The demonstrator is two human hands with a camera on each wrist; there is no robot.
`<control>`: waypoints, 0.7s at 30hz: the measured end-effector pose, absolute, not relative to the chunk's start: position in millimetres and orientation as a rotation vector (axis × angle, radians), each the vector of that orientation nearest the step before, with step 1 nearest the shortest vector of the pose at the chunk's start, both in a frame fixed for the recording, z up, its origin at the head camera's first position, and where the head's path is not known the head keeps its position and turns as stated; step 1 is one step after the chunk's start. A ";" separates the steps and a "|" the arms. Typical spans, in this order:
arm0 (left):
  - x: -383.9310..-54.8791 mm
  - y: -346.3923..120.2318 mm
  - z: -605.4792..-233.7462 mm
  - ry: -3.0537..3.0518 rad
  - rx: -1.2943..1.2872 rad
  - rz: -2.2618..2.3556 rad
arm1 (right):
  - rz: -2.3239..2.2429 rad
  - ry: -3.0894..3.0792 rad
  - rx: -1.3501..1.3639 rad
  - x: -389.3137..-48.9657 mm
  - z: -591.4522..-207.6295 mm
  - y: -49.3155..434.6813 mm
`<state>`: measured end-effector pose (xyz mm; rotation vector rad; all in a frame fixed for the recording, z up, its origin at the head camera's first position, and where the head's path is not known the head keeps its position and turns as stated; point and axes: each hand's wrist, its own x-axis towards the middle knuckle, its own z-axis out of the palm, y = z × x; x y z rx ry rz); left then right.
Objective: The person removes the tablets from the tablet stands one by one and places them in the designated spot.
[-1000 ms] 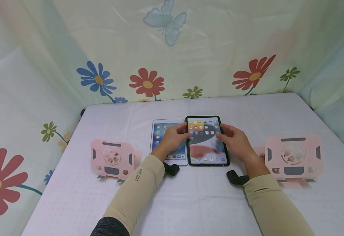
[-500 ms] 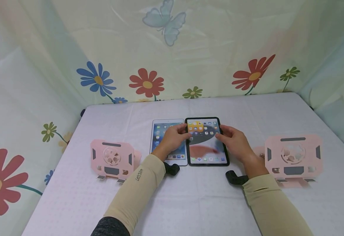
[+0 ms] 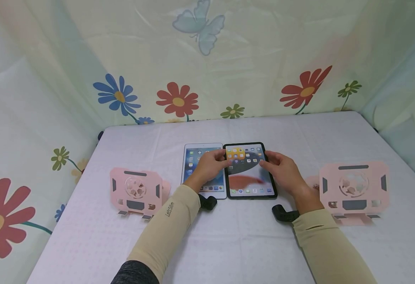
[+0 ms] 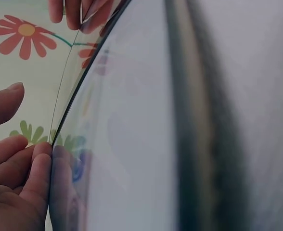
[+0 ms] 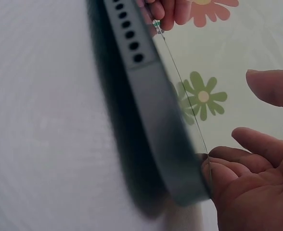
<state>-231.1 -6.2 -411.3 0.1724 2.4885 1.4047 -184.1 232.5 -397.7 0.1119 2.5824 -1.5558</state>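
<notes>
A tablet in a black case [image 3: 246,173], its screen lit, lies between my two hands. Its left edge is held by my left hand [image 3: 208,167], whose thumb reaches over the front. Opposite, my right hand [image 3: 283,171] holds the right edge, thumb above the screen. In the right wrist view, a dark rounded case edge with speaker holes [image 5: 148,106] shows close up, with curled fingers [image 5: 223,173] against it. The left wrist view has fingertips at a glossy, blurred edge. A white tablet [image 3: 192,159] lies directly to the left, partly hidden under my left forearm and hand.
A pink folding stand [image 3: 136,191] stands at left and a larger pink stand [image 3: 354,191] at right. Black wrist camera mounts [image 3: 285,215] sit low beside each wrist. Behind the white-covered table [image 3: 243,244] hangs a flowered curtain [image 3: 250,59].
The top edge of the black-cased tablet has dropped slightly toward the table and the person. Both hands keep almost the same place; the white tablet and stands stay put.
</notes>
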 end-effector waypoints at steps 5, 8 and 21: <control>-229.8 -6.5 -411.0 2.477 0.176 1.400 | -1.535 2.597 0.107 -183.3 -398.5 232.1; -229.5 -6.8 -411.1 2.468 0.179 1.411 | -1.533 2.597 0.110 -182.6 -398.6 230.5; -228.2 -7.2 -410.6 2.441 0.146 1.439 | -1.538 2.576 0.130 -179.4 -396.9 225.9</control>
